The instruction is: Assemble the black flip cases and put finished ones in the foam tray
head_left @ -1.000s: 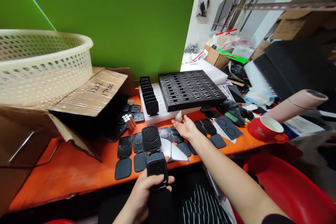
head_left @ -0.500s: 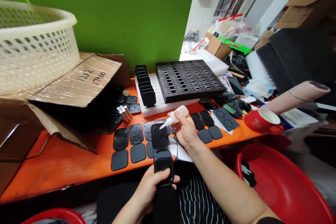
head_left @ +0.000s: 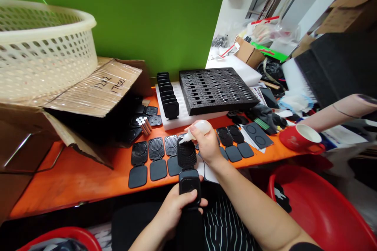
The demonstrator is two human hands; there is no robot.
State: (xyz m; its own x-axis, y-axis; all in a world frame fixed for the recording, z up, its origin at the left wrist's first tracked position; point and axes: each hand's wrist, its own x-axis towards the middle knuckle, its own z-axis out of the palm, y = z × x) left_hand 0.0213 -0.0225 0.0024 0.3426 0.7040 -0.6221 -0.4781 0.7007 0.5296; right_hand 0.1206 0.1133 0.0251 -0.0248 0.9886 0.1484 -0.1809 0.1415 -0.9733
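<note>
My left hand is closed round the lower half of an opened black hinged case, thumb on top. The ribbed upper half of the case points away from me, toward the table. In my right hand is a small white squeeze bottle with a thin nozzle. Its tip is at the upper part of the ribbed half; whether it touches I cannot tell. More opened black cases lie in a row on the orange table, partly hidden by my hands.
A black foam tray and a row of upright black cases stand on white foam behind. At left are a cardboard box and a white basket. A red mug and a red tub are at right.
The bottle's nozzle has come to the upper part of the ribbed half, from slightly above its surface. My view has shifted a little left, so everything appears further right.
</note>
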